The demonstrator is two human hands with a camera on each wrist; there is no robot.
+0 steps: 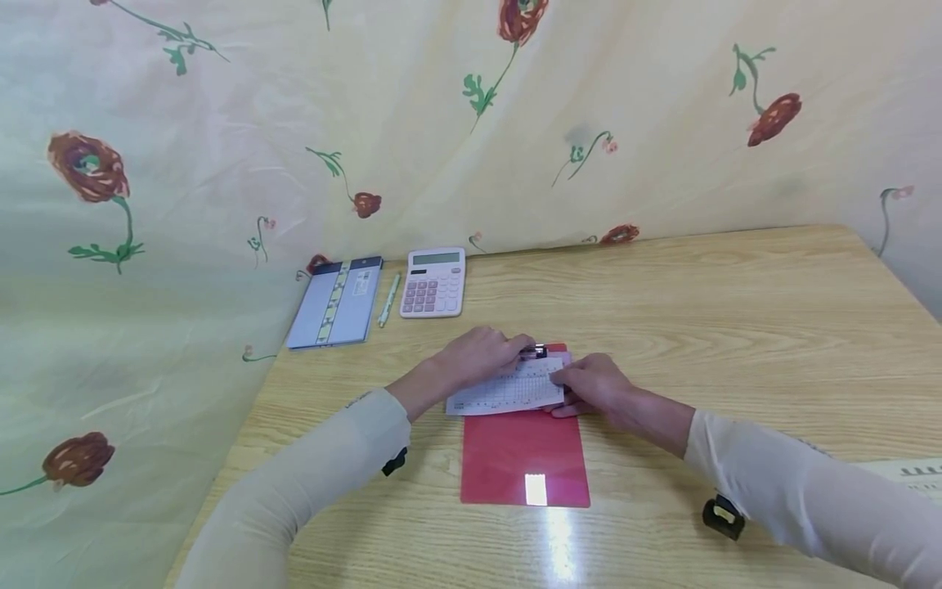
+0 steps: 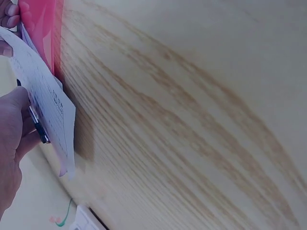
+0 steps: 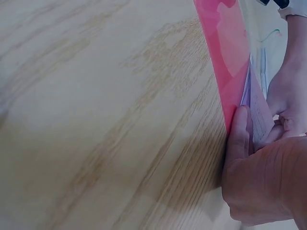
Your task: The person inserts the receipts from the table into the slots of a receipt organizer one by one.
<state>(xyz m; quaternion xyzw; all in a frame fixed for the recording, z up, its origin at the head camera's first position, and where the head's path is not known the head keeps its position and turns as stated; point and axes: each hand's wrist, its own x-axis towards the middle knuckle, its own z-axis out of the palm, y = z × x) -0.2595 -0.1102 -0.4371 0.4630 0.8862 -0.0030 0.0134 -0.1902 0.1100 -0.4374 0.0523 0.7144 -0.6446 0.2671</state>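
Note:
A red clipboard (image 1: 515,462) lies on the wooden table, its lower half uncovered and shiny. Across its upper half are white printed sheets (image 1: 508,391) with a grid, their lower edges lifted off the board. My left hand (image 1: 482,356) grips the metal clip (image 1: 540,352) at the board's top; in the left wrist view this clip (image 2: 41,129) sticks out beside the fingers. From the right side, my right hand (image 1: 599,383) pinches the sheets, thumb on top and fingers underneath. The right wrist view shows the sheets (image 3: 261,112) bent up between both hands.
Toward the back left lie a blue-grey notebook (image 1: 353,303), a light green pen (image 1: 389,300) and a pink calculator (image 1: 436,282). A pale printed item (image 1: 912,474) reaches in at the right edge, near the right sleeve. Flowered cloth (image 1: 412,123) hangs behind the table.

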